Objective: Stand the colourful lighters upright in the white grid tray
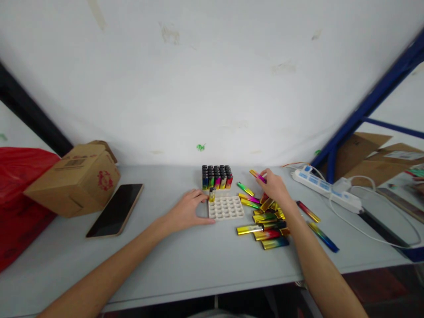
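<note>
My left hand (190,209) spans the left side of a white tray (226,207) with rows of round hollows, thumb at its front corner and fingers at its back corner. A single clear-yellow lighter (212,194) with a black top stands upright in the tray's back left corner, beside those fingertips. To the right, my right hand (273,185) pinches one end of a shiny gold-and-pink lighter sleeve (256,175) above the table. Below that hand lies a loose pile of metallic lighter sleeves (272,234) in gold, red, green and blue, partly hidden by my forearm.
Behind the tray, several colourful lighters (217,177) stand in a tight block. A phone (115,210), a cardboard box (76,179) and a red bag (23,198) are on the left. At the right lies a white power strip (326,190) with cables.
</note>
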The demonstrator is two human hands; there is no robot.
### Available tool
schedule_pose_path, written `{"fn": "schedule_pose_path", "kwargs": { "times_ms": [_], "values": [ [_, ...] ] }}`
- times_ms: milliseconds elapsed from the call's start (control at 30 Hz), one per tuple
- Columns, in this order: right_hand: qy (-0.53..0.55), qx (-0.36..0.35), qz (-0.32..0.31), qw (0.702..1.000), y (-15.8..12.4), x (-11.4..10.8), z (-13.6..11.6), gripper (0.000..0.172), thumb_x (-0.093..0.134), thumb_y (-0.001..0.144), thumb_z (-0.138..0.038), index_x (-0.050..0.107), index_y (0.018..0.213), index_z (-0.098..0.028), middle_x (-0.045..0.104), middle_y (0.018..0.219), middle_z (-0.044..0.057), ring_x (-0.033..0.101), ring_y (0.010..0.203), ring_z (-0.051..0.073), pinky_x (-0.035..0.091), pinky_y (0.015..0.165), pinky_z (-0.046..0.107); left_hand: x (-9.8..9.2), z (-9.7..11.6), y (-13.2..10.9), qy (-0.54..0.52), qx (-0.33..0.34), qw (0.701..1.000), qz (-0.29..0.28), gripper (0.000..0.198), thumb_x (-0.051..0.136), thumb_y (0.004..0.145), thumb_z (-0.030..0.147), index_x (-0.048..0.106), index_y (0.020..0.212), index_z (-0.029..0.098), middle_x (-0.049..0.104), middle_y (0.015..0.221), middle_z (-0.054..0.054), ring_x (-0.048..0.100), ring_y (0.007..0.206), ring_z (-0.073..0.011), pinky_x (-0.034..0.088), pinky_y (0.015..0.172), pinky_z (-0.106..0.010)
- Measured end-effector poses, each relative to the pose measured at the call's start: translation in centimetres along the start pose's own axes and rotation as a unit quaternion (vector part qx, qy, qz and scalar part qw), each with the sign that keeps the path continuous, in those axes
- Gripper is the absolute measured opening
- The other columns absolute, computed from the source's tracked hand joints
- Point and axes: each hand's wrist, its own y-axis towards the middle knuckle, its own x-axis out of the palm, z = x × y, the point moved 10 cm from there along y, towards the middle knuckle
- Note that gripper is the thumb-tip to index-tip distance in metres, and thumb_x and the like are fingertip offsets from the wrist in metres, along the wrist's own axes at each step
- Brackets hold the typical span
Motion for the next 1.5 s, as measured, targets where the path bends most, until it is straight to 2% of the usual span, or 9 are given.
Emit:
{"fn": "schedule_pose_path", "kwargs": {
  "times_ms": [100, 200, 367, 467, 567, 700, 800, 1100, 1500],
  "values": [
    [0.194, -0.046, 0.049, 0.979, -0.1, -1.5, -1.2, 0.035, 0.076, 0.103, -0.057, 0.070, 0.108, -0.023, 0.078, 0.078, 0.005, 0.067, 0.072, 0.024, 0.048, 0.073, 0.034, 0.0, 0.1, 0.0, 0.005, 0.004, 1.000, -0.002, 0.063, 0.099, 0.083, 0.074, 0.077, 0.115, 0.024, 0.079, 0.123, -0.009, 0.075, 0.118, -0.0335, 0.061, 0.112, -0.047],
    [0.375, -0.067, 0.037, 0.924, -0.8, -1.7, -3.2, 0.057, 0.078, 0.093, -0.080, 0.070, 0.095, -0.024, 0.071, 0.074, 0.002, 0.063, 0.071, 0.021, 0.051, 0.071, 0.034, 0.0, 0.1, -0.1, 0.011, 0.006, 1.000, -0.006, 0.063, 0.098, 0.084, 0.074, 0.077, 0.117, 0.024, 0.079, 0.125, -0.009, 0.075, 0.119, -0.0336, 0.060, 0.113, -0.047],
    [0.545, -0.050, -0.094, 0.832, -3.3, 1.1, -8.1, 0.069, 0.076, 0.087, -0.095, 0.062, 0.093, -0.027, 0.063, 0.076, -0.003, 0.060, 0.067, 0.018, 0.056, 0.066, 0.032, 0.1, 0.2, -0.1, 0.007, 0.011, 1.000, -0.010, 0.065, 0.096, 0.086, 0.077, 0.077, 0.119, 0.024, 0.079, 0.125, -0.010, 0.074, 0.119, -0.0336, 0.060, 0.112, -0.047],
    [0.569, -0.049, -0.196, 0.797, -5.3, 3.2, -11.0, 0.066, 0.071, 0.093, -0.094, 0.055, 0.101, -0.030, 0.053, 0.070, -0.009, 0.047, 0.053, 0.015, 0.046, 0.052, 0.029, 0.1, 0.4, -0.2, 0.007, 0.014, 1.000, -0.012, 0.064, 0.095, 0.088, 0.076, 0.077, 0.121, 0.024, 0.079, 0.125, -0.010, 0.074, 0.120, -0.0341, 0.060, 0.113, -0.048],
    [0.514, -0.060, -0.202, 0.832, -6.4, 4.0, -12.3, 0.063, 0.062, 0.098, -0.093, 0.054, 0.100, -0.031, 0.040, 0.065, -0.012, 0.031, 0.050, 0.014, 0.031, 0.046, 0.026, 0.0, 0.5, -0.2, 0.010, 0.011, 1.000, -0.013, 0.064, 0.095, 0.088, 0.075, 0.077, 0.124, 0.024, 0.079, 0.127, -0.010, 0.074, 0.122, -0.0346, 0.059, 0.116, -0.049],
    [0.366, -0.149, -0.075, 0.916, -7.0, 2.2, -13.4, 0.065, 0.056, 0.106, -0.085, 0.049, 0.076, -0.027, 0.045, 0.064, -0.005, 0.044, 0.062, 0.016, 0.036, 0.059, 0.030, -0.2, 0.6, -0.1, 0.009, 0.009, 1.000, -0.013, 0.065, 0.096, 0.087, 0.073, 0.077, 0.125, 0.025, 0.079, 0.128, -0.009, 0.075, 0.122, -0.0350, 0.059, 0.117, -0.049],
    [0.278, -0.185, -0.034, 0.942, -7.6, 1.9, -14.1, 0.061, 0.057, 0.110, -0.070, 0.043, 0.069, -0.028, 0.046, 0.060, -0.004, 0.044, 0.061, 0.016, 0.035, 0.063, 0.032, -0.3, 0.6, -0.2, 0.011, 0.009, 1.000, -0.009, 0.065, 0.095, 0.088, 0.074, 0.076, 0.126, 0.025, 0.079, 0.128, -0.009, 0.075, 0.122, -0.0350, 0.060, 0.117, -0.049],
    [0.223, -0.186, -0.026, 0.957, -7.7, 2.3, -13.9, 0.032, 0.061, 0.101, -0.035, 0.049, 0.073, -0.027, 0.054, 0.063, -0.003, 0.051, 0.063, 0.018, 0.036, 0.068, 0.031, -0.2, 0.4, -0.1, 0.011, 0.004, 1.000, -0.015, 0.064, 0.094, 0.088, 0.076, 0.076, 0.123, 0.025, 0.078, 0.125, -0.009, 0.074, 0.121, -0.0353, 0.060, 0.115, -0.049],
    [0.210, -0.198, -0.024, 0.957, -8.1, 2.1, -14.6, 0.046, 0.064, 0.109, -0.047, 0.046, 0.072, -0.028, 0.052, 0.060, -0.004, 0.049, 0.061, 0.018, 0.036, 0.067, 0.031, -0.3, 0.5, -0.2, 0.008, -0.001, 1.000, -0.023, 0.067, 0.092, 0.089, 0.077, 0.075, 0.128, 0.026, 0.078, 0.127, -0.009, 0.074, 0.121, -0.0355, 0.060, 0.115, -0.049]
  ]
}}
